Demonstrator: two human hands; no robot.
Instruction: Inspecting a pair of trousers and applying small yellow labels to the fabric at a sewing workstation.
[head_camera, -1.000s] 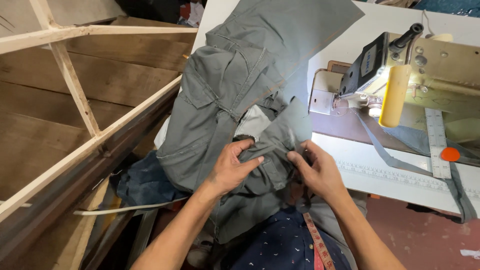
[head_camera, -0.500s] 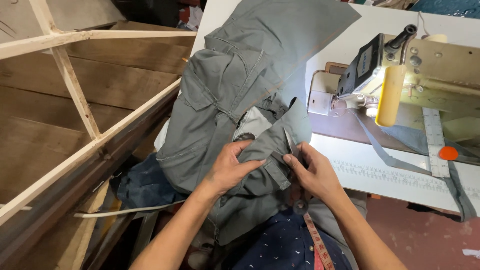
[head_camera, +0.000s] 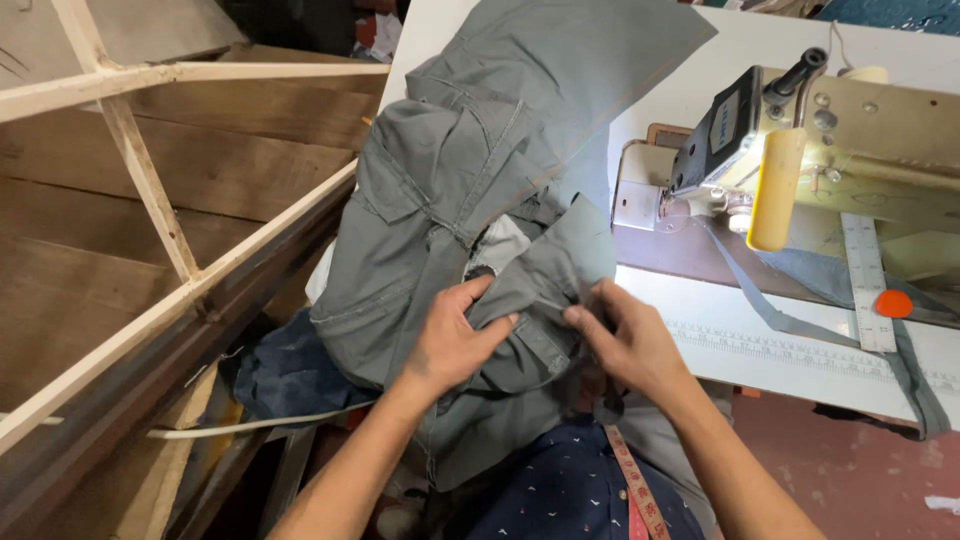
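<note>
Head view, left hand (head_camera: 455, 340), right hand (head_camera: 625, 340) pinching creased grey cotton garment (head_camera: 480, 190)

We cannot see the fingertips of our left hand (head_camera: 455, 335) or right hand (head_camera: 625, 340), tucked into folds of the grey garment (head_camera: 480, 200) at frame centre. The sewing machine (head_camera: 850, 160) runs off the right edge, its needle too small to tell. Our forearms are cut by the bottom edge.

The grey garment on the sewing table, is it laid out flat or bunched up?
Bunched up. The grey garment lies in folds across the table edge, and the left hand and right hand pinch its folded part.
</note>
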